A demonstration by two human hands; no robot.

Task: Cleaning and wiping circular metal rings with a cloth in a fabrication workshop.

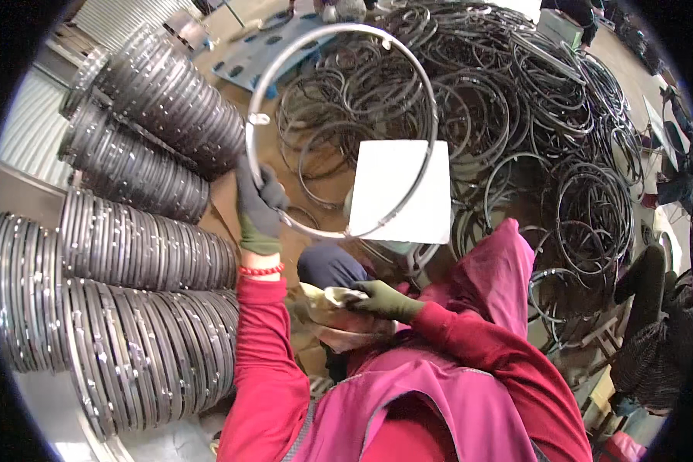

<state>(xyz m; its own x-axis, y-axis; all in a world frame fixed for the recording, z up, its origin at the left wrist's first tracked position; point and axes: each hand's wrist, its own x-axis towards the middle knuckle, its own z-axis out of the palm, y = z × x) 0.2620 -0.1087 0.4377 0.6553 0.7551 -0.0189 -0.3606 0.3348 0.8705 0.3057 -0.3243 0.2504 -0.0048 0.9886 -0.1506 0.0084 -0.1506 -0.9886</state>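
Note:
A thin metal ring [252, 150] with small tabs on its rim is held upright in front of me. My left hand [260, 204], in a dark glove, has its fingers closed round the ring's lower left side. Through the hoop shows part of a white square board [404, 185], with the ring's lower right edge crossing in front of it. My right hand [381, 300], in a dark green glove, lies near my lap, closed on a crumpled pale cloth [333, 296]. Its fingertips are partly hidden by the cloth.
Tall stacks of metal rings [146, 231] stand close on my left. A large tangled heap of loose rings [516, 85] spreads ahead and to the right. A blue pallet [266, 61] lies at the back. Another person in dark clothing [651, 339] is at the right edge.

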